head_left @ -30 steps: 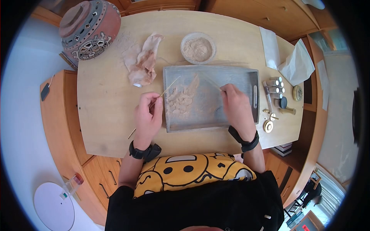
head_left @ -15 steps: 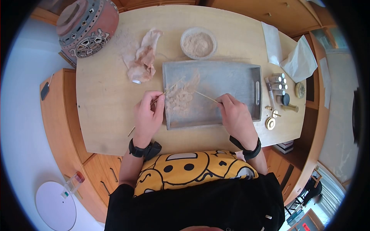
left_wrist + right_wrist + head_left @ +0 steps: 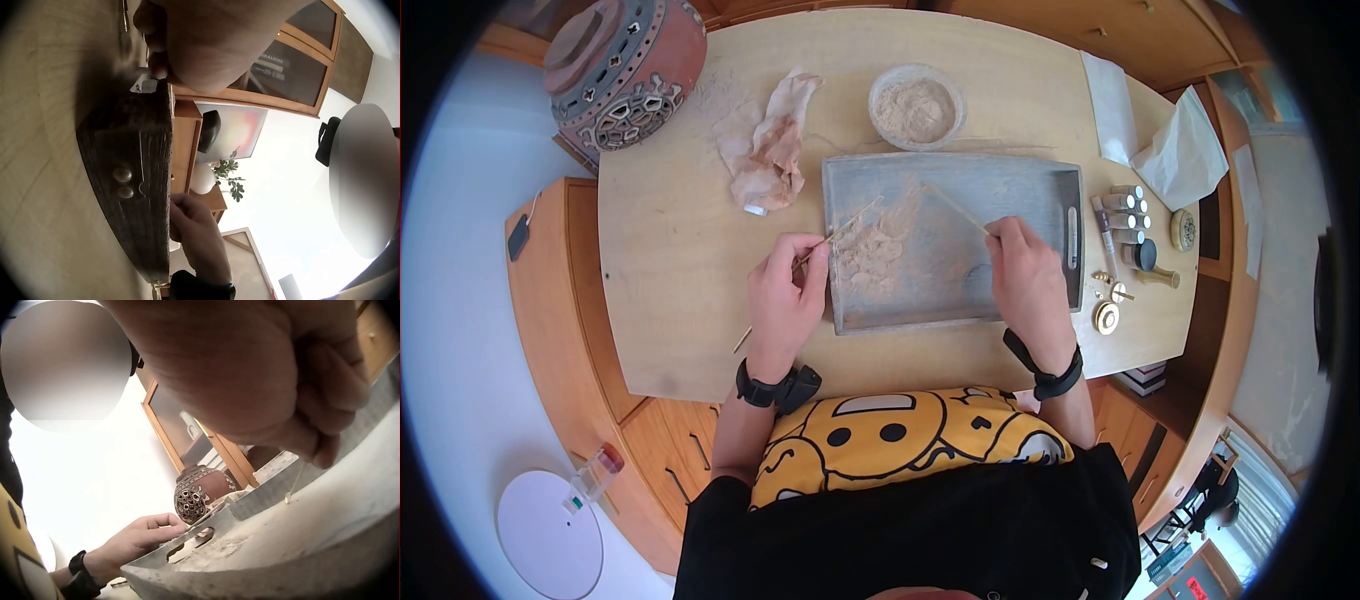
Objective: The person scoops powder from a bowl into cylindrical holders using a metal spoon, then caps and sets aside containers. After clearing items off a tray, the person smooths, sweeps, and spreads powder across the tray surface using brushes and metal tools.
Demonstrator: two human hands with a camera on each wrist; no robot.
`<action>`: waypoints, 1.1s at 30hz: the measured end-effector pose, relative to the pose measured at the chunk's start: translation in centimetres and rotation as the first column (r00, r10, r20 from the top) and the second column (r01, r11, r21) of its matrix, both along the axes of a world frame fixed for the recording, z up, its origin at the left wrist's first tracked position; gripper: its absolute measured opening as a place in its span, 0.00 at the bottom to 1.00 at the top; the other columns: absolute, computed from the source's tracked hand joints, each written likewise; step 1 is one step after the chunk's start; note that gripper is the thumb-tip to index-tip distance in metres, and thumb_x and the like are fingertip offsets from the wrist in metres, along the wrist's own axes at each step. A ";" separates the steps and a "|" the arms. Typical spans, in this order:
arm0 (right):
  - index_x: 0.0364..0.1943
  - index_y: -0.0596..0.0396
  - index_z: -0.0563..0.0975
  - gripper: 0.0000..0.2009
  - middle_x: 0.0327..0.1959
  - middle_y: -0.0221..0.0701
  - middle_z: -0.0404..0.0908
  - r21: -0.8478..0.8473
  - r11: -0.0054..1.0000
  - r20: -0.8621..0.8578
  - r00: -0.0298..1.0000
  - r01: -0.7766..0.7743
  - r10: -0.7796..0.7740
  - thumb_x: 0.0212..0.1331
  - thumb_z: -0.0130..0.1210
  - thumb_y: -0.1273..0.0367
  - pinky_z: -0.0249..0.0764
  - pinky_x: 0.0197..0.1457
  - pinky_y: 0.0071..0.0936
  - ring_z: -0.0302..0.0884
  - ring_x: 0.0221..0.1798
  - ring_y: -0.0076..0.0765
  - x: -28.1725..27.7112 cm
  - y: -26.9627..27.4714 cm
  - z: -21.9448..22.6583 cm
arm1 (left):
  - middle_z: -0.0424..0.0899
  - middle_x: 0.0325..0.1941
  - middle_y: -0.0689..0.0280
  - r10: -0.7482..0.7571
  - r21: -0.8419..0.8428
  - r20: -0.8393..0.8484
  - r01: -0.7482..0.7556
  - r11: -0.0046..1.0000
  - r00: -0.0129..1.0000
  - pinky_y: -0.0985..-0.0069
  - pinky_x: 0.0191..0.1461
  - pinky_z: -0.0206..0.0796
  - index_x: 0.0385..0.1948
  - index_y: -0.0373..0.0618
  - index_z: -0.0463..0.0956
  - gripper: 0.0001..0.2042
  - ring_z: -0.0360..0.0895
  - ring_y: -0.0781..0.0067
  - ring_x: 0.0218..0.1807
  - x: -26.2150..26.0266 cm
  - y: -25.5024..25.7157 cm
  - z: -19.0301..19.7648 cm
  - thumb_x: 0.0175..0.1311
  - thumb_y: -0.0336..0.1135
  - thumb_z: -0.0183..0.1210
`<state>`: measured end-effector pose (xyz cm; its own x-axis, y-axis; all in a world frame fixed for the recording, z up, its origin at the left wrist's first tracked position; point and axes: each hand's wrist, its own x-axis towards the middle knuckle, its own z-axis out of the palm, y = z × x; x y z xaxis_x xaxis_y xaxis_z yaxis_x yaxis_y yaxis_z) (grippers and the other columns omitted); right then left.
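Note:
My left hand (image 3: 788,290) pinches a thin golden stick (image 3: 855,220) between thumb and fingers at the left edge of a grey wooden tray (image 3: 955,322). One end of that stick slants over the tray, and the other sticks out below the hand. Over the tray's right half, my right hand (image 3: 1032,280) pinches a second thin stick (image 3: 960,210), pointing up and left across the tray. In the right wrist view this stick's pale tip (image 3: 288,499) is close over the tray floor. Beige powder (image 3: 875,255) lies in clumps and smears in the tray's left half.
Behind the tray stands a bowl (image 3: 917,108) of powder. A stained cloth (image 3: 772,155) lies left of it, near a carved clay pot (image 3: 625,80). Small bottles (image 3: 1130,213), brass pieces (image 3: 1106,318) and a white bag (image 3: 1182,150) sit at the right.
The right hand's stick dipped down and left toward the powder half a second ago, then moved back up and right. The left hand and its stick have hardly moved.

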<state>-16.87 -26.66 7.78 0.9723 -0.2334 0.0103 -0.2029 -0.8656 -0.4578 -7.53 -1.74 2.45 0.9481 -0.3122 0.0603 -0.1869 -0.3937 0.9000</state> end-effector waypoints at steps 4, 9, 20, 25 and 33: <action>0.37 0.58 0.72 0.03 0.33 0.43 0.79 0.052 0.993 -0.048 0.993 -0.102 0.105 0.62 0.52 0.74 0.77 0.33 0.45 0.80 0.33 0.57 -0.5 0.6 0.5 | 0.83 0.27 0.59 0.003 -0.007 0.004 -0.003 1.000 1.000 0.77 0.29 0.66 0.37 0.37 0.76 0.05 0.76 0.75 0.23 0.0 0.0 0.0 0.66 0.29 0.60; 0.37 0.58 0.72 0.03 0.33 0.42 0.79 -0.002 1.000 -0.010 1.000 0.003 -0.003 0.62 0.52 0.75 0.77 0.33 0.45 0.80 0.32 0.57 0.0 0.2 0.2 | 0.83 0.27 0.59 0.008 -0.010 0.007 -0.008 1.000 1.000 0.77 0.29 0.67 0.37 0.37 0.76 0.05 0.76 0.75 0.24 0.0 0.0 -0.1 0.66 0.29 0.60; 0.38 0.58 0.72 0.03 0.33 0.43 0.79 -0.005 0.999 -0.020 0.999 -0.051 0.051 0.62 0.52 0.75 0.77 0.35 0.45 0.79 0.33 0.57 0.2 0.0 0.0 | 0.84 0.27 0.58 0.011 -0.012 -0.003 -0.011 1.000 1.000 0.76 0.30 0.68 0.38 0.38 0.76 0.06 0.79 0.72 0.26 0.0 0.0 -0.1 0.67 0.30 0.60; 0.38 0.58 0.71 0.04 0.34 0.43 0.79 -0.039 0.999 -0.002 1.000 0.009 -0.009 0.62 0.52 0.75 0.77 0.35 0.46 0.79 0.33 0.57 0.8 -0.5 0.0 | 0.84 0.28 0.58 0.002 -0.025 0.014 -0.001 1.000 1.000 0.76 0.31 0.68 0.38 0.37 0.76 0.05 0.79 0.72 0.26 0.0 0.0 0.0 0.67 0.29 0.59; 0.36 0.59 0.70 0.03 0.33 0.43 0.78 -0.031 0.999 0.033 0.999 -0.040 0.041 0.62 0.52 0.75 0.77 0.34 0.46 0.79 0.33 0.57 1.1 -0.5 0.0 | 0.83 0.27 0.59 0.007 -0.021 -0.001 -0.007 1.000 1.000 0.77 0.30 0.68 0.37 0.37 0.76 0.05 0.78 0.74 0.26 0.0 -0.1 0.1 0.67 0.28 0.59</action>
